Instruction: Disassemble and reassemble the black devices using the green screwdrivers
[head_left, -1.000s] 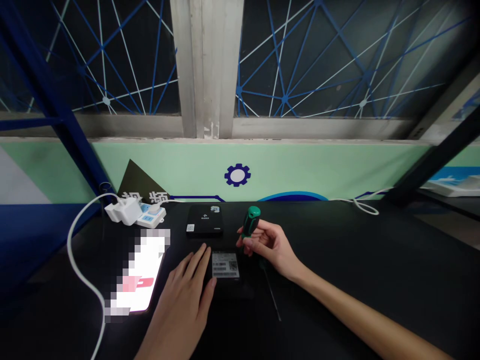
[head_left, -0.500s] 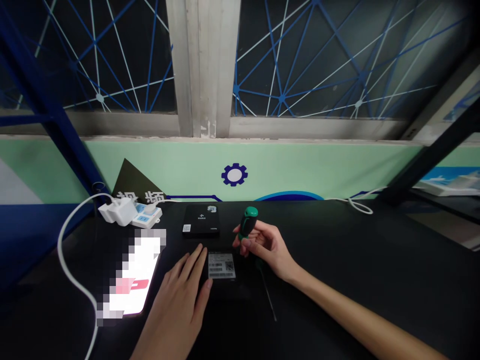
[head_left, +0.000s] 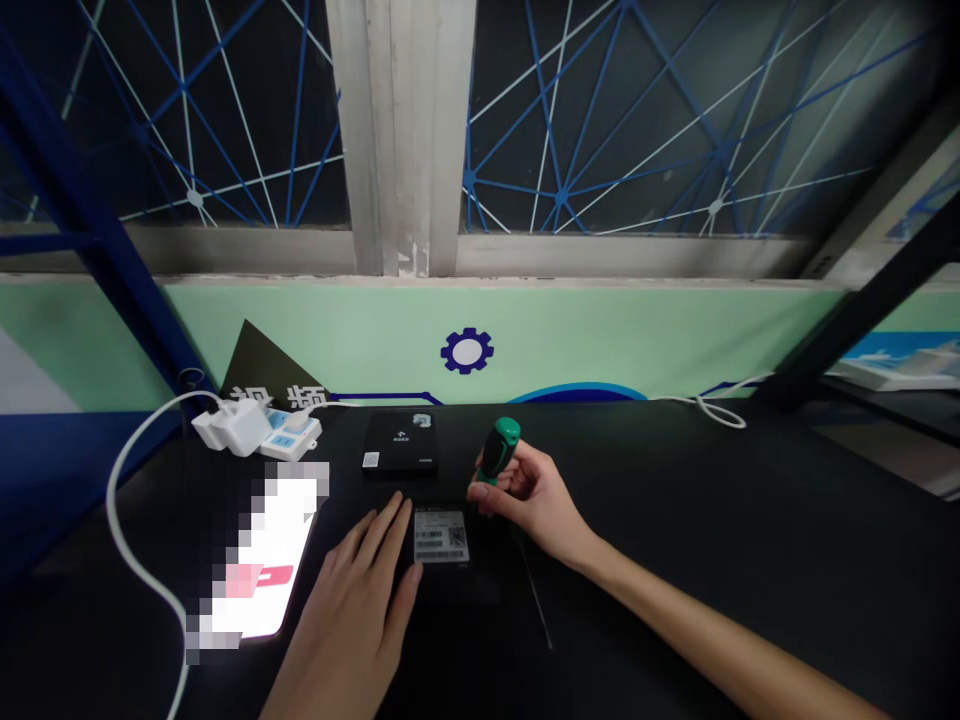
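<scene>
My right hand point(head_left: 532, 500) grips a screwdriver point(head_left: 501, 452) by its green and black handle, tilted slightly with the butt up. Its tip is hidden in the dark near the right corner of a dark, flat piece bearing a printed label point(head_left: 441, 537). Fingers stretched out, my left hand point(head_left: 367, 580) lies along the left side of that labelled piece. A thin metal shaft point(head_left: 538, 600) of a second tool lies on the table under my right hand; most of its handle is hidden.
Behind the labelled piece sits a flat black box point(head_left: 401, 443). On the left are a lit phone point(head_left: 289, 550), a white power strip point(head_left: 289, 435) with plugs, and a white cable point(head_left: 120, 540). Another white cable point(head_left: 720, 411) lies at the back right. The black table point(head_left: 720, 520) ends at the wall.
The view has shifted slightly. The screwdriver handle leans a little more to the right, still in my right hand. My left hand keeps its place beside the labelled piece.
</scene>
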